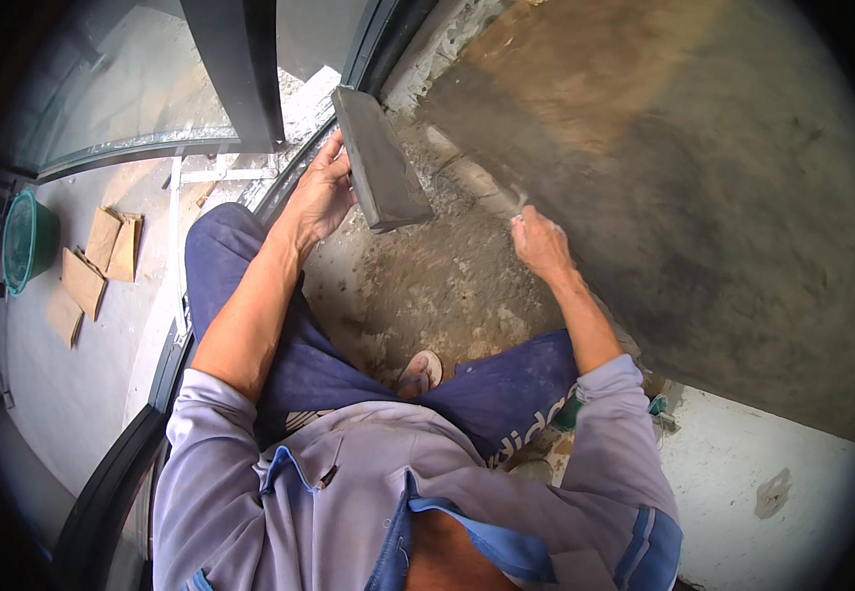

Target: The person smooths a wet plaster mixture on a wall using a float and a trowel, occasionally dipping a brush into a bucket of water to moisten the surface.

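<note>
The left grip [323, 197] holds a flat, dark-grey rectangular slab [382, 163], pale-edged; the right grip [543, 244] clasps a blurred trowel [482, 184].

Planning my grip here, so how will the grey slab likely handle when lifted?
The slab is probably stiff, its long edges looking straight. It may be fairly heavy if solid, since its side shows thickness. It could tip, as the left hand appears to hold one long side.

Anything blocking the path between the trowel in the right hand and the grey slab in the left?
Nothing visible does: between the blurred trowel and the grey slab, only rough floor shows. The left hand holds the slab's opposite edge, away from the right hand.
</note>
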### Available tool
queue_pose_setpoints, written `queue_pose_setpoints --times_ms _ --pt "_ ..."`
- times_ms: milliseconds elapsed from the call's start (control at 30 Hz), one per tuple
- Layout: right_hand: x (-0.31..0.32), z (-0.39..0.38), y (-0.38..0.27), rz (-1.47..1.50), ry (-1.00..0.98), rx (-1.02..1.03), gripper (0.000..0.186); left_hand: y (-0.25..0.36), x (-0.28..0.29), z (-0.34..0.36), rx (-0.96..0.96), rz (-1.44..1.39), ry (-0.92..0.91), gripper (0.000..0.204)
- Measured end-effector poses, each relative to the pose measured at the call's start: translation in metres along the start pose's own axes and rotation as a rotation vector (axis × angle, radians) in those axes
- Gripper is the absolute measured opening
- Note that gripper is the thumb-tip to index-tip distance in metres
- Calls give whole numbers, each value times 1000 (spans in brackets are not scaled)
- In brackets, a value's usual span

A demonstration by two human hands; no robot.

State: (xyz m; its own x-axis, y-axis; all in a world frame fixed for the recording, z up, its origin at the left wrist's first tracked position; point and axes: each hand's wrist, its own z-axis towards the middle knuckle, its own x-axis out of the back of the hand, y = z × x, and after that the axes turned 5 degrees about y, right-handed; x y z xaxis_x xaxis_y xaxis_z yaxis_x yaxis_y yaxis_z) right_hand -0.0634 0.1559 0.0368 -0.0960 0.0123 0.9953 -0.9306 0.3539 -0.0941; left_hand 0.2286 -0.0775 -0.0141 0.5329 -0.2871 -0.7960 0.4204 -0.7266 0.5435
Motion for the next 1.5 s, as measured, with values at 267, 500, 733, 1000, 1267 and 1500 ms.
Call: queue_pose_setpoints --times_ms 267,500,733,1000,1267,1500 --pt "65 -10 43 9 328 -4 17 2 4 -6 26 4 6 54" --pt "8 -30 17 9 62 42 24 -8 -4 -2 49 15 36 50" --pt "10 19 16 -62 197 -39 25 -1 -5 -11 40 24 63 45" --pt "47 -39 -8 -8 298 -20 23 -2 -12 -9 55 -13 56 52" --pt "26 -20 48 -132 72 -158 29 -4 -10 -20 107 41 106 48" --pt "167 -135 43 -2 599 -288 14 -9 -1 2 132 -39 77 47"
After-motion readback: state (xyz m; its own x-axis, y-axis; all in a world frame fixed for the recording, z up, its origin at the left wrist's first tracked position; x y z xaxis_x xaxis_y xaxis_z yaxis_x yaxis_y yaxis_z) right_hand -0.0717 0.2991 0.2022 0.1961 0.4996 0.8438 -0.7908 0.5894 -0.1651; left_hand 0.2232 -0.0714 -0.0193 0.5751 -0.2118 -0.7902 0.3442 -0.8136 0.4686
